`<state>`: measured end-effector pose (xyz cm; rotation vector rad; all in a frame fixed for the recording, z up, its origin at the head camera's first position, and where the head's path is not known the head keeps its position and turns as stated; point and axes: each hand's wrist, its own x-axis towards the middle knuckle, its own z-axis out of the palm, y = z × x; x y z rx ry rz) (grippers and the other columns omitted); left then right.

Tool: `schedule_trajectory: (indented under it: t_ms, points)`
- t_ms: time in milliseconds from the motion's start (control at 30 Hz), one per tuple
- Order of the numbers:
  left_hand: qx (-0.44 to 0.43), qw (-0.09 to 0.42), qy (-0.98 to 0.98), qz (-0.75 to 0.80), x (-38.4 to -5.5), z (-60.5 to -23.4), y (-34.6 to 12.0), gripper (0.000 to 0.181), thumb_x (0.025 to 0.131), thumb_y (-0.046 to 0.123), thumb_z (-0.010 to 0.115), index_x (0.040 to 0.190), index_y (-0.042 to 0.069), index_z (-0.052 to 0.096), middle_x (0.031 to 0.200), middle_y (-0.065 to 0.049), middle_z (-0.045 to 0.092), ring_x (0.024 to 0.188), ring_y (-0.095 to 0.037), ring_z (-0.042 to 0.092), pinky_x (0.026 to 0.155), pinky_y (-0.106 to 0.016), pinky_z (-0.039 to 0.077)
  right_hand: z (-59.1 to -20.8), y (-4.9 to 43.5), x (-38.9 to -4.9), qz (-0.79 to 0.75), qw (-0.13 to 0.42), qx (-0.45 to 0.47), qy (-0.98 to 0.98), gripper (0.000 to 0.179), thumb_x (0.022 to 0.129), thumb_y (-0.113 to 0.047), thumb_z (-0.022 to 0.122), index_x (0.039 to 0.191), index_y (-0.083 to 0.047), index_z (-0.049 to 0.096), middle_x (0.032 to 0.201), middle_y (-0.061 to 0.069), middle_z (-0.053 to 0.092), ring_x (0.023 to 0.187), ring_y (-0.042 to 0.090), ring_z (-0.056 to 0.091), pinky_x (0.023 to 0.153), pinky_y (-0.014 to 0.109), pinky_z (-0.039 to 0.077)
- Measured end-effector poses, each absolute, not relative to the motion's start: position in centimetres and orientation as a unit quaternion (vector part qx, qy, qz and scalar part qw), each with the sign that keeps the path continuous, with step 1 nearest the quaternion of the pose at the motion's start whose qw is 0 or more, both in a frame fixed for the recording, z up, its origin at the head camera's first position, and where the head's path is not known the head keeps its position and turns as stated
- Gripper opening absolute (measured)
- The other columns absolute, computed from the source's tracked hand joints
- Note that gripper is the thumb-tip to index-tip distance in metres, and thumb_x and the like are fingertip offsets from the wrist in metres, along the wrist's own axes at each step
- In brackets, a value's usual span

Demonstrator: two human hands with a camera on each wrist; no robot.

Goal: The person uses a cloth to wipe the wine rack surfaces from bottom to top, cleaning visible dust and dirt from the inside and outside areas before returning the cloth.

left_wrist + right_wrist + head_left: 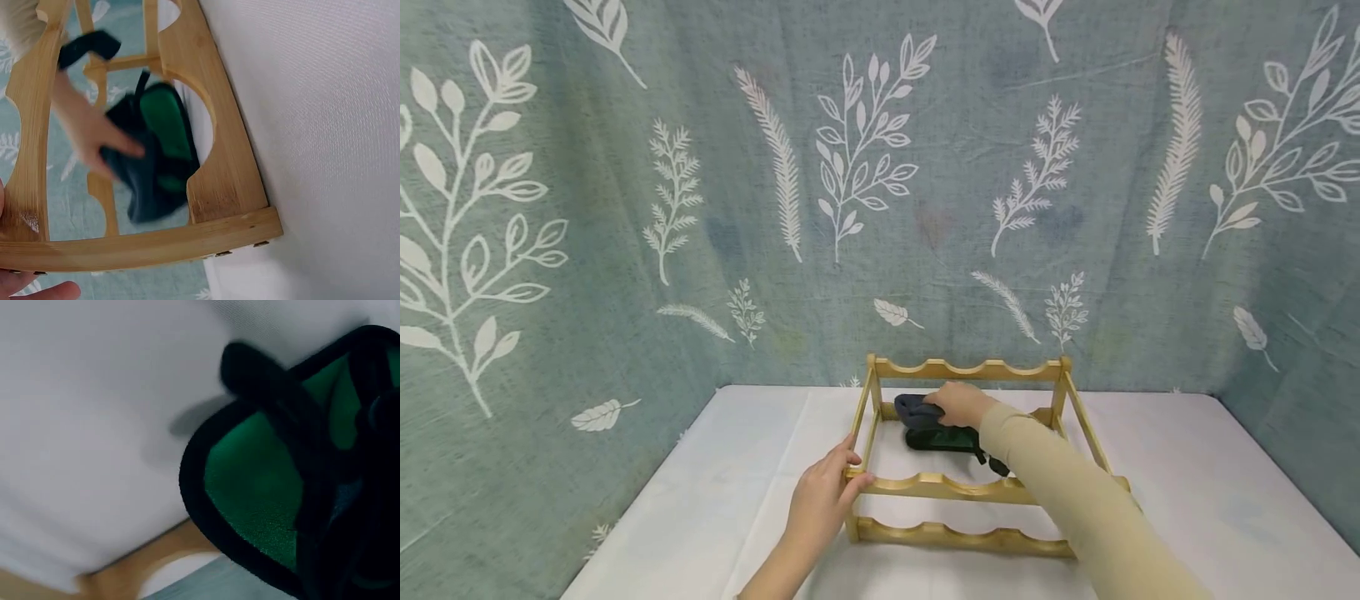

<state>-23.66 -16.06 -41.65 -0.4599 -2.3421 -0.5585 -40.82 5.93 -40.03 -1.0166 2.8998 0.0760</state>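
Note:
A two-tier wooden rack (934,483) with scalloped bars, like a wine rack, stands on the white table. My left hand (822,496) grips its front left corner, fingers on the side and thumb at the front bar. Inside the frame, my right hand (958,405) holds a soft dark blue item (916,410) from above. Below it is a green panel (946,439) edged in black, with a dark strap (998,467) trailing to the right. The right wrist view shows the green panel (250,487) and black straps close up; the item's exact kind is unclear.
A blue-green curtain (865,208) with white leaf prints hangs behind and at both sides. White cloth covers the table (737,467), which extends left and right of the rack.

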Motion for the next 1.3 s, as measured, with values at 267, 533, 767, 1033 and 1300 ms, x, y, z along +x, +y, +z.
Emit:
schedule_trajectory:
  t_ms: [267,533,767,1033,1300]
  points:
    - [-0.176,0.345,-0.896,-0.217,-23.8,-41.8,-15.9,0.026,0.075,0.028,0.071,0.085,0.009,0.058,0.117,-0.014,0.062,0.084,-0.026,0.066,0.066,-0.038,0.051,-39.7,13.0,-39.6,0.018,0.059,-0.284,0.957,0.029,0.083,-0.009,0.066,0.111,-0.01,0.064,0.103,0.009,0.065,0.091,0.025,0.061,0.079,0.038,0.049]
    - [-0.173,0.346,-0.896,-0.217,-24.0,-42.0,-16.1,0.027,0.073,0.028,0.072,0.086,0.009,0.058,0.117,-0.015,0.061,0.084,-0.026,0.066,0.067,-0.038,0.052,-37.3,15.3,-37.1,0.081,0.076,-0.173,0.979,0.004,0.083,0.002,0.06,0.083,0.0,0.063,0.071,0.01,0.059,0.057,0.017,0.044,0.051,0.031,0.037]
    - [-0.182,0.352,-0.892,-0.216,-23.9,-41.9,-16.0,0.025,0.075,0.027,0.071,0.085,0.009,0.057,0.116,-0.015,0.062,0.078,-0.023,0.065,0.063,-0.036,0.05,-36.6,15.6,-36.9,0.052,0.1,-0.175,0.978,0.015,0.081,0.002,0.061,0.094,-0.001,0.065,0.085,0.01,0.063,0.062,0.016,0.043,0.055,0.029,0.034]
    - [-0.183,0.356,-0.892,-0.211,-24.0,-41.9,-16.1,0.027,0.074,0.028,0.072,0.086,0.008,0.057,0.116,-0.015,0.062,0.085,-0.027,0.066,0.067,-0.038,0.052,-34.7,12.8,-37.2,-0.023,0.11,-0.29,0.95,0.038,0.082,-0.009,0.066,0.119,-0.009,0.06,0.114,0.01,0.062,0.094,0.022,0.06,0.077,0.035,0.049]
    - [-0.188,0.353,-0.891,-0.216,-24.1,-42.4,-16.2,0.028,0.075,0.032,0.069,0.085,0.009,0.056,0.116,-0.015,0.062,0.087,-0.027,0.066,0.065,-0.036,0.052,-35.2,7.0,-37.5,-0.084,-0.007,-0.345,0.935,0.045,0.086,-0.021,0.065,0.129,-0.019,0.053,0.115,0.01,0.061,0.095,0.024,0.06,0.077,0.037,0.049]
